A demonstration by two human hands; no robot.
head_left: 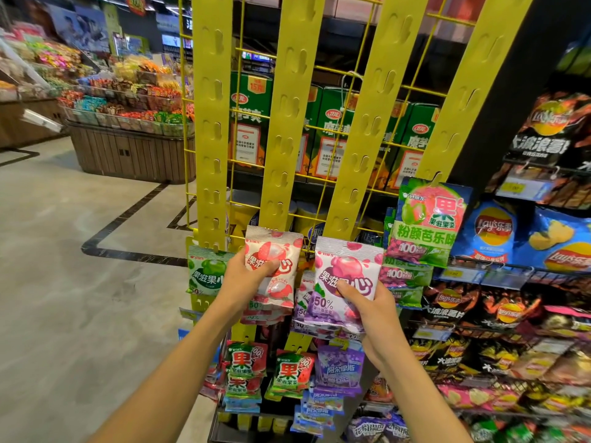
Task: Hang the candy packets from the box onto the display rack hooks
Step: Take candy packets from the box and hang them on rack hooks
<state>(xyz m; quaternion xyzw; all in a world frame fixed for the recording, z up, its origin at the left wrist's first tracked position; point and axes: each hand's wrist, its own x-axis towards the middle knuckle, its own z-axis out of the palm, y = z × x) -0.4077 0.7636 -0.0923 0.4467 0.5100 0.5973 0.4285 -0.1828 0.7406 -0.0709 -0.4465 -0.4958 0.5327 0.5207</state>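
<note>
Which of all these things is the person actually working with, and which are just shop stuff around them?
In the job:
left hand gripping a white-and-red candy packet
right hand gripping a pink-and-purple candy packet
yellow hanging strips

Just around:
blue crisp bags
green cartons
wooden sweets stand

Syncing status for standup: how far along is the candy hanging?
Partly done. The lower hooks already carry packets, for example the green packet and the guava packet. In hand: the left hand grips a red-white packet, the right hand a pink-purple packet. Left: the upper yellow strips are bare. The box isn't in view.
</note>
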